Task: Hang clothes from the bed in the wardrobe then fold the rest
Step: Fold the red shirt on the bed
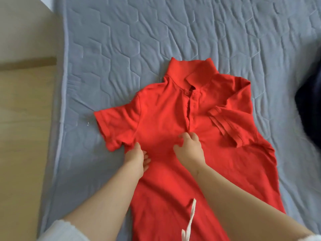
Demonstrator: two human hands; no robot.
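Folding looks barely begun: red polo shirt (173,122) lies face-up mid-frame on the grey bed (121,40), one sleeve tucked, left hand (137,159) and right hand (188,148) pinching its chest fabric.

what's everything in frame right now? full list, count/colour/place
polo shirt: 1, red, laid front-up on the bed, collar away from the camera; one sleeve spread flat, the other folded in over the chest
bed cover: 1, grey-blue quilted, under the shirt, fills most of the view
dark fabric: 1, navy or black, at the picture's right edge on the bed; too blurred to identify
white strip: 1, white, over the shirt's lower part near the camera; unclear what it is
floor: beige, at the picture's left beside the bed
left hand: 1, on the shirt below the spread sleeve
right hand: 1, on the shirt just below the button placket
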